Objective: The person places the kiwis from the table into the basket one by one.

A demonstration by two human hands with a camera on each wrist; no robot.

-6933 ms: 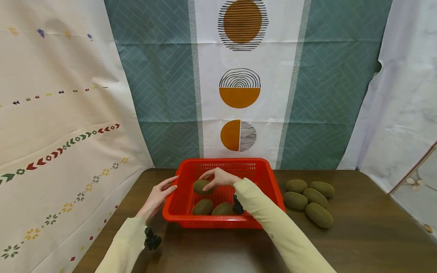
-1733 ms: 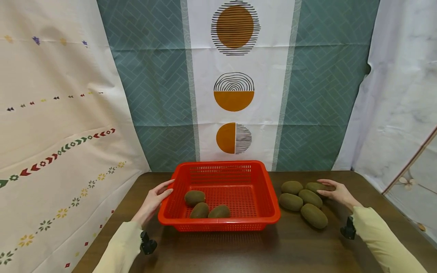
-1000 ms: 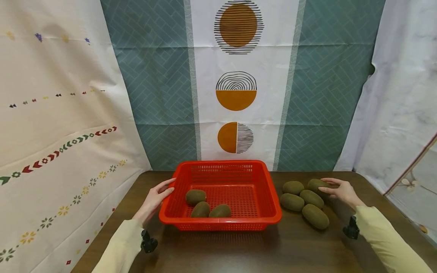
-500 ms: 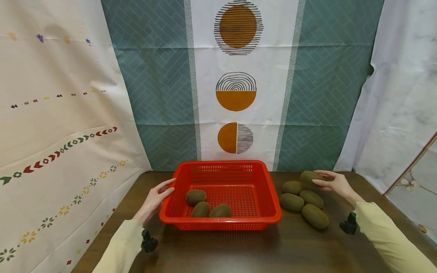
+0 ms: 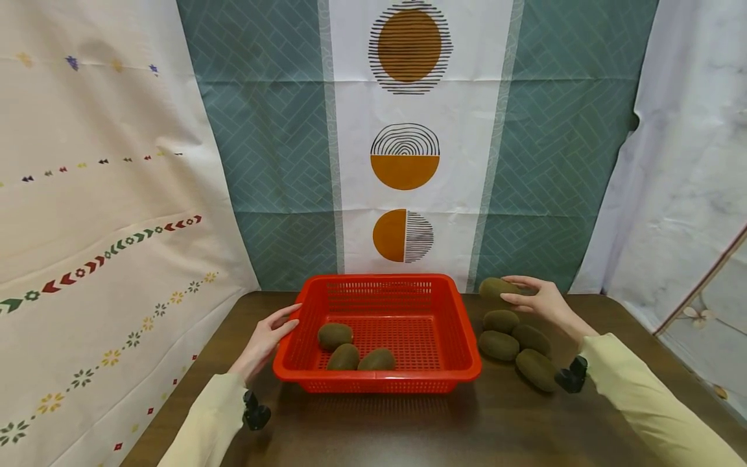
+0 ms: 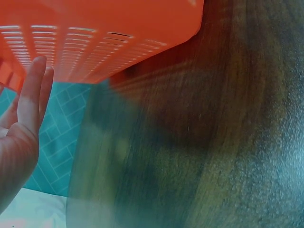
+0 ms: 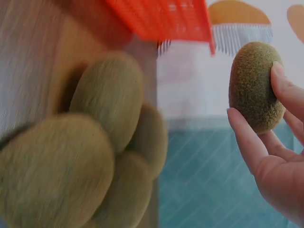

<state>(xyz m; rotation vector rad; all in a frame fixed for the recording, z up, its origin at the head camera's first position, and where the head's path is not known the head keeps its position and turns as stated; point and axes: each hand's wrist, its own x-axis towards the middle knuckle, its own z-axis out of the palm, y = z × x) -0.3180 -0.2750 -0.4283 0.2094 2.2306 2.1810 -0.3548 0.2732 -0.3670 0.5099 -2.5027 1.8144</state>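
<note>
My right hand holds a brown fuzzy kiwi between thumb and fingers, raised above the back of the table, right of the red basket. In the right wrist view the held kiwi shows clear of the pile. Several more kiwis lie grouped on the table below it. Three kiwis rest in the basket's left front part. My left hand touches the basket's left side near the rim, and in the left wrist view its fingers are straight along the slotted outer wall.
The dark wooden table extends in front of the basket and to both sides. A patterned cloth hangs close behind the basket, with pale cloths hanging at left and right. The basket's right rim stands beside the table kiwis.
My right hand has lifted the rearmost kiwi off the table group and carried it up and left toward the basket. My left hand stays at the basket's left side.
</note>
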